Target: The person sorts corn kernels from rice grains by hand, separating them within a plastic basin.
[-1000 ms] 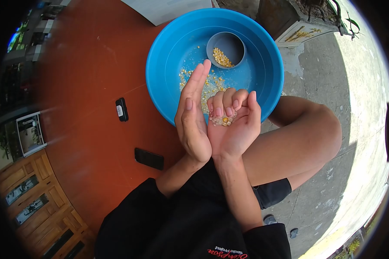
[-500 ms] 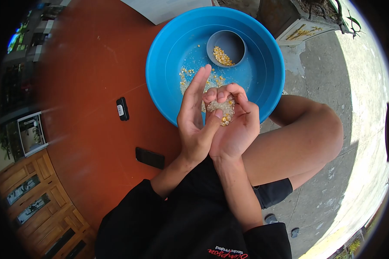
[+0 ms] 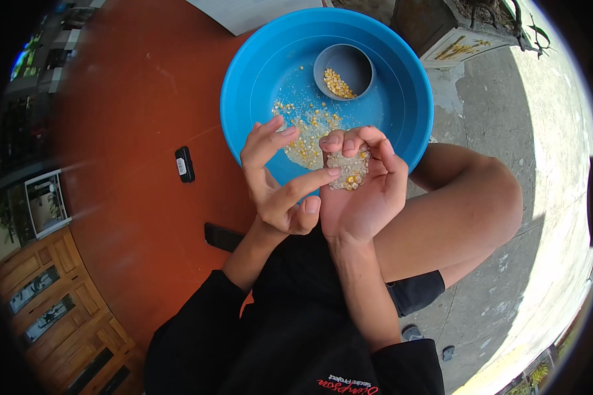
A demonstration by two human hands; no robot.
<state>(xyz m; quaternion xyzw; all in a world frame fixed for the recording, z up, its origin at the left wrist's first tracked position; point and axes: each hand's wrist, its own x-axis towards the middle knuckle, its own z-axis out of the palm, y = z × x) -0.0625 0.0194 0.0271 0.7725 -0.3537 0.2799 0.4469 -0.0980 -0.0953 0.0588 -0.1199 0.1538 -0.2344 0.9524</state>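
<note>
My right hand point(image 3: 366, 197) is cupped palm up over the near edge of the blue basin point(image 3: 245, 58), with a small heap of pale grains and yellow corn kernels point(image 3: 349, 172) in its palm. Its fingers curl in around the heap. From the left, my left hand point(image 3: 277, 187) reaches across with its index fingertip touching the heap; its other fingers are spread and hold nothing. Inside the basin lies more of the loose mix of pale grains and kernels point(image 3: 306, 141). A grey bowl point(image 3: 360, 62) with yellow kernels point(image 3: 338, 84) sits at the basin's far side.
On the red floor point(image 3: 132, 131) to the left lie a small black object with a white label point(image 3: 184, 164) and a dark phone-like slab point(image 3: 222, 237), partly behind my left forearm. My bent leg point(image 3: 448, 204) is right of the basin. A stone planter point(image 3: 464, 46) stands beyond.
My left hand has pulled back left and spread its fingers; its index fingertip now touches the grains where the thumb did. My right hand has shifted slightly right, its palm more exposed.
</note>
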